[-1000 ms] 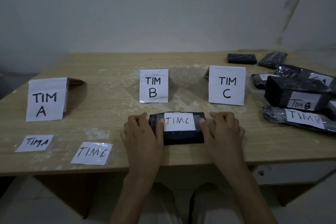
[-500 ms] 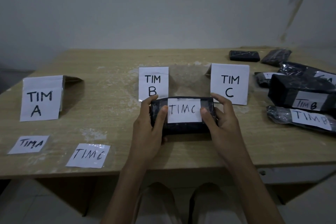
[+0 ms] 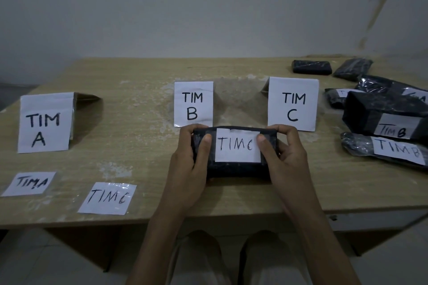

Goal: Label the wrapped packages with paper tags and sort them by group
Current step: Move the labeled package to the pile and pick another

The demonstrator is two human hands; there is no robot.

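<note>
A black wrapped package [image 3: 238, 169] with a white "TIM C" tag [image 3: 237, 146] on its face is held tilted up above the table's front middle. My left hand [image 3: 190, 164] grips its left end, thumb on the front. My right hand [image 3: 284, 159] grips the right end the same way. Behind it stand the folded signs "TIM B" [image 3: 193, 104] and "TIM C" [image 3: 293, 104]; the sign "TIM A" [image 3: 45, 122] stands at the left. Two loose tags lie near the front left edge: "TIM A" [image 3: 30, 183] and "TIM C" [image 3: 107, 198].
Several black wrapped packages lie at the right: a box tagged "TIM B" [image 3: 384, 118], a flat one tagged "TIM B" [image 3: 361, 146], and two untagged ones [image 3: 311, 67] at the back. The wooden table [image 3: 139, 146] ends close to my body; my knees show below.
Both hands have lifted the tagged package off the table and tilted its face toward me, moving it slightly back toward the signs.
</note>
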